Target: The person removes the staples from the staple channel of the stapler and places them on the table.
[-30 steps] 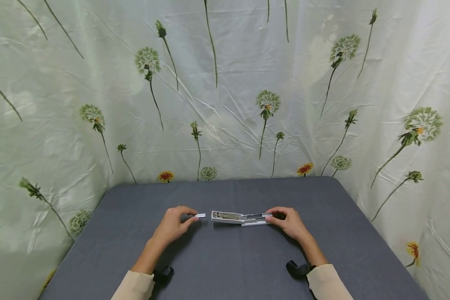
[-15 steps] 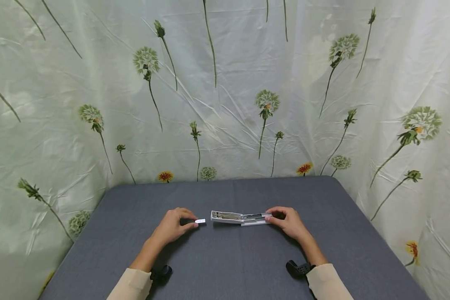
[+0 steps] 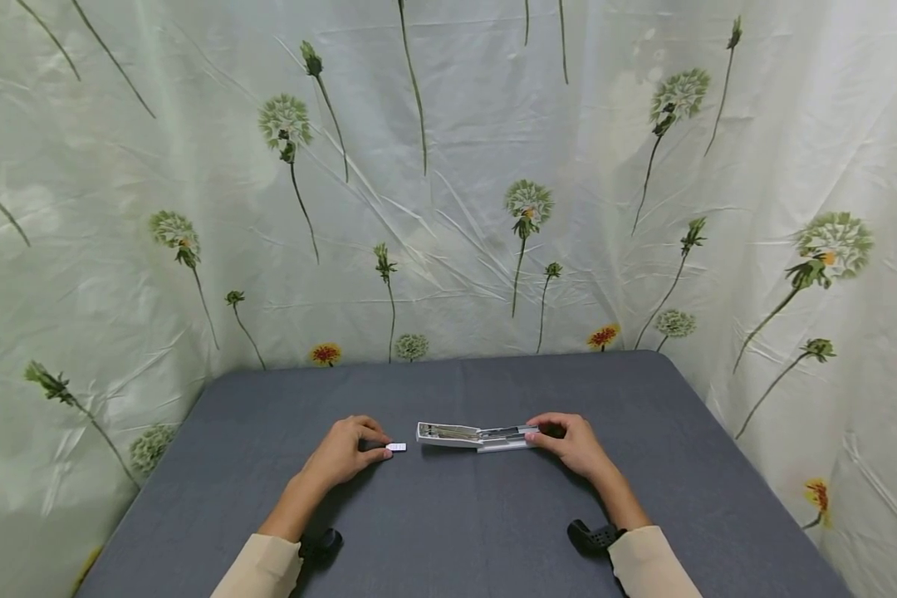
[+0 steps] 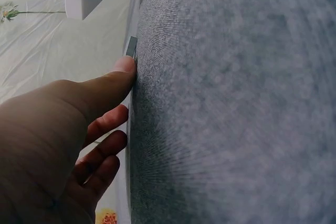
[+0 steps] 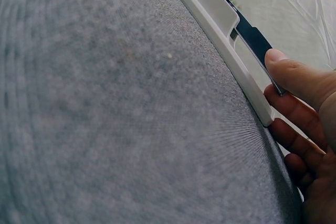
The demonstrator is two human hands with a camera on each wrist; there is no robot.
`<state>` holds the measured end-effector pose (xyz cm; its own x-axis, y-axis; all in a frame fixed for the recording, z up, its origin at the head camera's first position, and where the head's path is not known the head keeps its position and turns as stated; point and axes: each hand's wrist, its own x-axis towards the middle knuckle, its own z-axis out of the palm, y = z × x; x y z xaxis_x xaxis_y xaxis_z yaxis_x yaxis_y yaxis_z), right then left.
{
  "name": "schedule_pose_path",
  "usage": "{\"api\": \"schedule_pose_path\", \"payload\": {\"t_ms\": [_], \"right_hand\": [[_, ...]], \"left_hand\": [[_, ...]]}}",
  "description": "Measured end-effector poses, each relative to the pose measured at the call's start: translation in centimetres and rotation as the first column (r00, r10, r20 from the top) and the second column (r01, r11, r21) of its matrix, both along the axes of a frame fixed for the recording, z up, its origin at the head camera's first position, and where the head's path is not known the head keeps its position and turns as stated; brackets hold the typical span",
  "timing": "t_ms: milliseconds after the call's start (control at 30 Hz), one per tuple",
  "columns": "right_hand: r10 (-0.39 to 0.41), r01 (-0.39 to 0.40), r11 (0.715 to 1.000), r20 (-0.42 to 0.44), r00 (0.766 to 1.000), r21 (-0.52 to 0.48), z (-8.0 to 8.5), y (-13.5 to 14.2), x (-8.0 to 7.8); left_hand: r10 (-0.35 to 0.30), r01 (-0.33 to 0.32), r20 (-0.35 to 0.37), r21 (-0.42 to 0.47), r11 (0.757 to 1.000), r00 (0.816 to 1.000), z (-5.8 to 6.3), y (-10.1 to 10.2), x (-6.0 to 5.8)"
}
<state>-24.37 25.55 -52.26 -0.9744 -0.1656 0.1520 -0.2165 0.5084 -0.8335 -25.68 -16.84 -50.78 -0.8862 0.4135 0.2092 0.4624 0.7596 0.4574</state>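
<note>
What looks like a white stapler (image 3: 481, 442) lies folded open on the cloth-covered desk (image 3: 448, 531), its left half raised clear of the cloth. Just left of that stapler, the left hand (image 3: 340, 453) pinches a small white block (image 3: 397, 447) between thumb and finger, low over the desk – whether the block touches the cloth I cannot tell. At the stapler's right end, the right hand (image 3: 571, 444) pinches the dark strip (image 5: 252, 35) with thumb and finger, just above the white base (image 5: 223, 45).
</note>
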Motion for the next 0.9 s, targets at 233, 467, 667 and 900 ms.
{"api": "schedule_pose_path", "payload": {"t_ms": [233,467,667,900], "right_hand": [[-0.003,0.003,1.0,-0.002,1.0,-0.001,0.18,-0.2,-0.14],[-0.002,0.001,1.0,-0.001,1.0,-0.006,0.28,-0.3,-0.08],[-0.001,0.001,1.0,-0.002,1.0,-0.001,0.21,-0.24,-0.07],[-0.005,0.005,1.0,0.003,1.0,-0.006,-0.14,-0.01,0.12]], "left_hand": [[-0.003,0.003,0.01,-0.002,1.0,1.0,0.21,-0.23,0.17],[0.003,-0.003,0.017,-0.011,1.0,1.0,0.13,-0.34,0.29],[0.022,-0.022,0.039,0.0,1.0,0.999,-0.06,-0.33,0.39],[0.018,-0.018,0.012,0.011,1.0,1.0,-0.47,-0.33,0.23]]}}
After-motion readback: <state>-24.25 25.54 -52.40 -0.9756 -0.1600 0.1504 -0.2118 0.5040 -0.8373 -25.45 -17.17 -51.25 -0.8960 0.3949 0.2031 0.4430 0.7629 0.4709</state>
